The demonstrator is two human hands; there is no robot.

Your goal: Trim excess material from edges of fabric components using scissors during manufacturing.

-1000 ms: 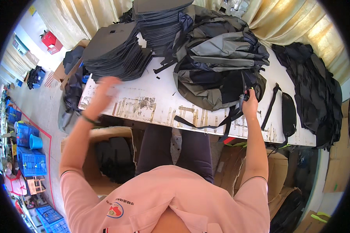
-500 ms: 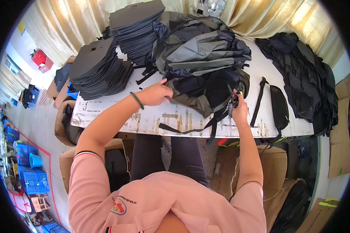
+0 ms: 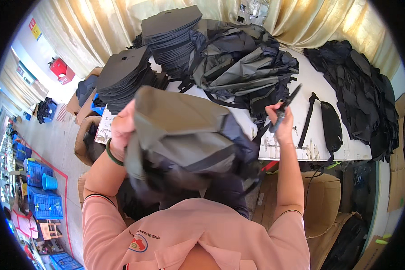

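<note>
My left hand (image 3: 123, 129) is closed on the upper left edge of an olive-grey and black backpack (image 3: 184, 123). The bag hangs in front of my body, over the table's near edge, its lower part smeared by motion. Off to the right, my right hand (image 3: 283, 126) grips a pair of dark scissors (image 3: 294, 94) with the blades pointing up and away. A heap of similar grey and black bags (image 3: 243, 63) lies behind, at the far middle of the table.
Two stacks of dark grey panels (image 3: 121, 74) stand at the table's left. A slim black pouch with a strap (image 3: 330, 126) lies on the white table (image 3: 297, 153) at right, before a black fabric pile (image 3: 366, 99). Cardboard boxes (image 3: 317, 202) stand below.
My left hand has lifted the backpack off the table and drawn it toward my body, to the left. My right hand still holds the scissors, now with the blades tilted to the right.
</note>
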